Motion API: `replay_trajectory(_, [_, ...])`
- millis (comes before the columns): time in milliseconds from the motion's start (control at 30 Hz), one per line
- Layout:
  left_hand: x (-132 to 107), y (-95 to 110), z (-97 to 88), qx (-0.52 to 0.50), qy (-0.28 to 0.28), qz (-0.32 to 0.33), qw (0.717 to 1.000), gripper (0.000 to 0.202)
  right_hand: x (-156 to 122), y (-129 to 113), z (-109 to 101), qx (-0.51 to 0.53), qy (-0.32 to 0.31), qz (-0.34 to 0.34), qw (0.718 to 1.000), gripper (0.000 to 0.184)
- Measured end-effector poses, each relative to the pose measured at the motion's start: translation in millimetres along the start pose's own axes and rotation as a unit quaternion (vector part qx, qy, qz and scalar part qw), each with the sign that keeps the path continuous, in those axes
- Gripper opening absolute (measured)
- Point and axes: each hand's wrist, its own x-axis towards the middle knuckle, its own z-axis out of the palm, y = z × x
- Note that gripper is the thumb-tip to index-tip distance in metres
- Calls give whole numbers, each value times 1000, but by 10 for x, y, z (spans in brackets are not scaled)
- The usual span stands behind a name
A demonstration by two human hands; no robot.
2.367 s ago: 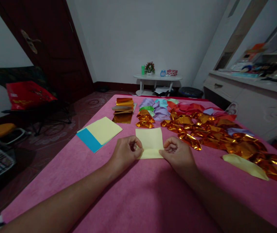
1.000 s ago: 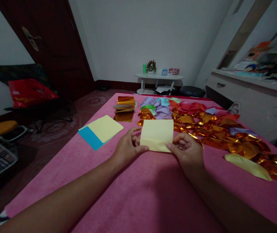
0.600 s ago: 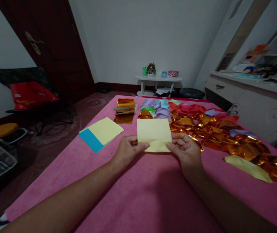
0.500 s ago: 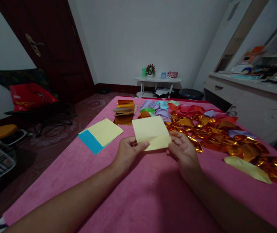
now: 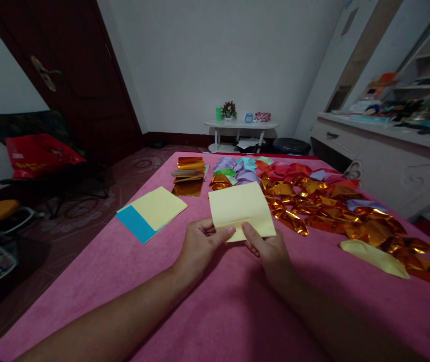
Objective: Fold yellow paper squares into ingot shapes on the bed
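While left hand [image 5: 198, 247] and right hand [image 5: 272, 255] pinched the yellow sheet [image 5: 240, 205] by its near edge, its long axis looked crosswise; neither was nearer. It extended forward.

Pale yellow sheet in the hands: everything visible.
The pale yellow sheet looks like matte paper, roughly four-sided and slightly bowed, with a crease near its lower edge. It is held askew over the pink cloth; contact with it is unclear. The left hand pinches near its lower left corner, the right hand its lower edge, both thumbs on top. Its underside is hidden.
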Motion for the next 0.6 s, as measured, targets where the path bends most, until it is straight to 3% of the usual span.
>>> replay_trajectory(100, [22,25,-78,20,12,0,1000,32,6,12,-72,-19,15,14,1000,46])
replay_trajectory(300, [54,56,-200,47,14,-9,999,29,10,-23,-101,4,6,7,1000,43])
replay_trajectory(500, [107,52,-259,42,97,36,994,26,-19,-45,-91,2,-30,27,999,41])
replay_trajectory(600, [119,58,-262,44,104,41,993,25,-16,-68,-79,-2,-16,20,1000,40])
